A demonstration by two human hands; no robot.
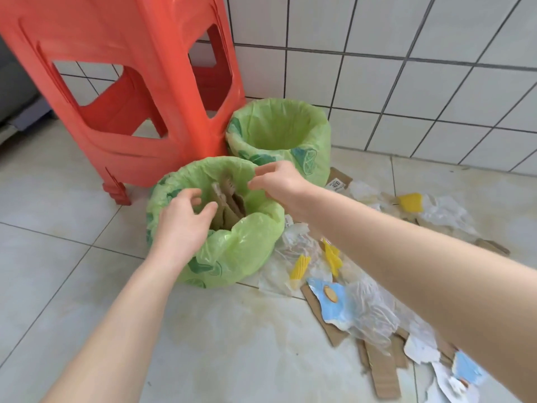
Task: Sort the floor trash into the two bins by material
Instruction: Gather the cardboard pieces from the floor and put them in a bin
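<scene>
Two bins lined with green bags stand on the tiled floor. The near bin (232,251) holds brown cardboard pieces (229,205). The far bin (313,152) looks empty inside. My left hand (183,219) hovers over the near bin's left rim, fingers spread, holding nothing. Over the same bin's right rim, my right hand (276,181) has its fingers loosely curled and apart, also empty. Mixed trash lies to the right: clear plastic wrappers (369,312), torn cardboard (380,370) and yellow scraps (300,267).
A red plastic stool (125,82) stands just behind and left of the bins. A white tiled wall (406,68) runs behind the far bin. More wrappers and a yellow piece (411,202) lie farther right. Bare floor tiles (58,257) extend to the left.
</scene>
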